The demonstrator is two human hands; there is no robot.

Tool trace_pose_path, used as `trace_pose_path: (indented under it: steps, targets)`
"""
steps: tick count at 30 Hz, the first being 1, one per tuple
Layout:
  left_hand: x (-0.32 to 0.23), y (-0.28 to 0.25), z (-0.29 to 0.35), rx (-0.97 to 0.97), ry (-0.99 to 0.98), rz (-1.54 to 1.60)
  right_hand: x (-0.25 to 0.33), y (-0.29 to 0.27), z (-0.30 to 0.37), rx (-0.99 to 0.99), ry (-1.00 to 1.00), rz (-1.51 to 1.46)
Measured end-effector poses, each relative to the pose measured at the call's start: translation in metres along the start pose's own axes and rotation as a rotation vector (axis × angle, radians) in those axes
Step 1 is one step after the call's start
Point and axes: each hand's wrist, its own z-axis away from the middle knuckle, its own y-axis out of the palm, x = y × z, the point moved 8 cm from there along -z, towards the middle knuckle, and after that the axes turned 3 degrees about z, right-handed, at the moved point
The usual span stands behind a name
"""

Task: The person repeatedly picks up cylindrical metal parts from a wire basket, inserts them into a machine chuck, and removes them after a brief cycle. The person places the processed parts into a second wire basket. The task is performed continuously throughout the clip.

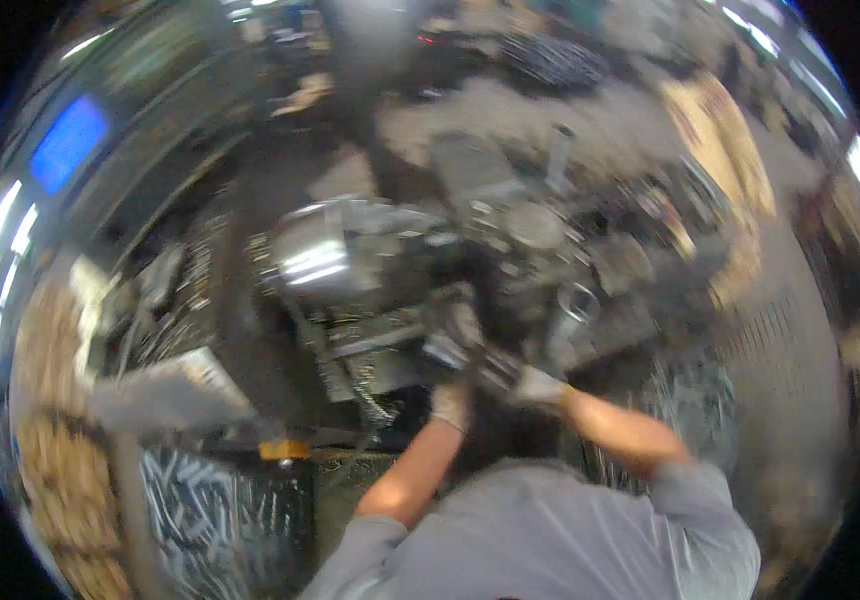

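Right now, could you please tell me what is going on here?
A person in a grey shirt has the left hand and right hand close together near the middle of the view. A bright metal piece shows by the left hand, but blur hides whether either grip is closed on it. A shiny, rounded metal housing sits ahead and to the left, a metal cylinder to the right.

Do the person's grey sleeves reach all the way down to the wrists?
No, the left sleeve and right sleeve end near the elbows, leaving bare skin on the left forearm and right forearm.
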Motion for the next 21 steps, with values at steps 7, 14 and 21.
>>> trace_pose_path:
  steps: [7,14,21]
  targets:
    - [0.002,0.005,0.025,0.050,-0.320,1.440,-0.087,-0.070,0.130,-0.034,0.210,0.195]
    - [-0.054,-0.036,0.055,0.377,-0.077,1.645,-0.173,-0.216,0.408,-0.095,1.334,0.949]
    - [-0.059,-0.024,0.057,0.161,-0.288,1.506,-0.013,-0.168,0.073,-0.453,0.166,0.443]
